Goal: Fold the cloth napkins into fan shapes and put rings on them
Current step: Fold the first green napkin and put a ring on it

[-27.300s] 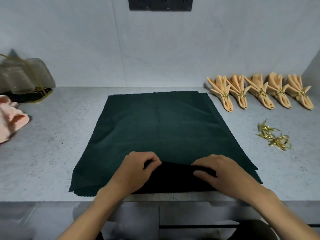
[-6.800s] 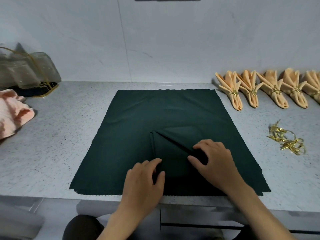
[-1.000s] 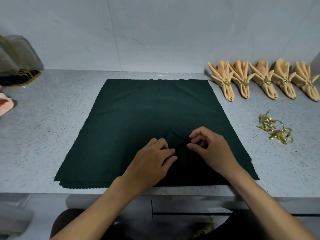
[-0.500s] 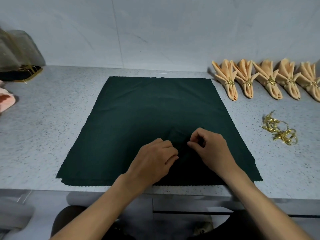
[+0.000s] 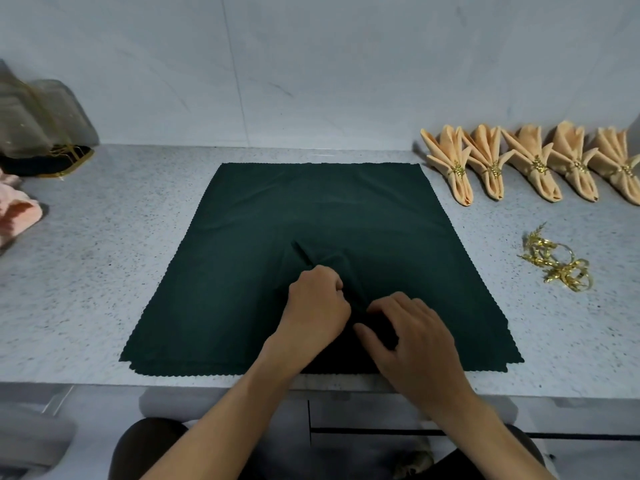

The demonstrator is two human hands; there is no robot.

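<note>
A dark green napkin (image 5: 311, 216) lies spread on the grey speckled counter (image 5: 104, 258), with a folded bunch raised near its front middle. My left hand (image 5: 317, 303) grips that bunch, fingers curled round the pleats, whose tip pokes out beyond the knuckles. My right hand (image 5: 412, 327) rests just right of it, fingers bent, pressing the lower folds down. Several gold napkin rings (image 5: 557, 265) lie in a loose heap to the right of the napkin.
Several peach fan-folded napkins with gold rings (image 5: 526, 164) line the back right by the wall. A pink cloth (image 5: 14, 209) and a sheer pouch on a dark tray (image 5: 41, 133) sit at the far left. The counter's front edge runs just below the green napkin.
My left hand has closed round the pleated bunch and moved up over it. My right hand let go of its pinch and dropped nearer the front edge, onto the lower folds.
</note>
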